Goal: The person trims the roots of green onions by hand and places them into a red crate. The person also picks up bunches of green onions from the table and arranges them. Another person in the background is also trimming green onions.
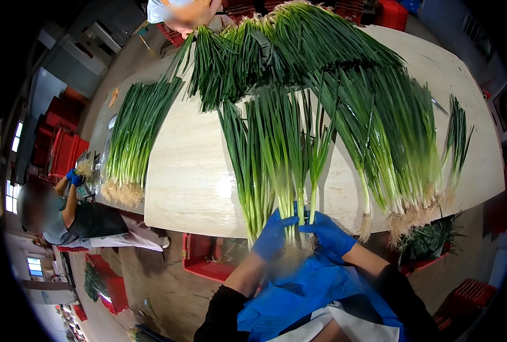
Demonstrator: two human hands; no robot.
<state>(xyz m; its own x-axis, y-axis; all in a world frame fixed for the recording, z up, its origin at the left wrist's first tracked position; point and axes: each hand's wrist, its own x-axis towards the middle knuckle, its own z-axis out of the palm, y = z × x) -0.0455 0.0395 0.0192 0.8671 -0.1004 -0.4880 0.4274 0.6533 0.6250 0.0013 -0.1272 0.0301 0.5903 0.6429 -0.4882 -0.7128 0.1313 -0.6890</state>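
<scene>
Several green onions (281,154) stretch over the tabletop (191,165), roots past its near edge, the gloved left hand (274,235) and right hand (328,233) closed around pale stems. Uneven finger pressure could let outer stalks slip.

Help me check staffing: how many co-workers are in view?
2: a co-worker left of the table, and another person beyond its far edge. Others may be hidden.

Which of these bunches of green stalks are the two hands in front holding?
The central bunch: its pale lower ends sit between the left hand and right hand. The large right pile and far-left pile lie apart from them.
</scene>
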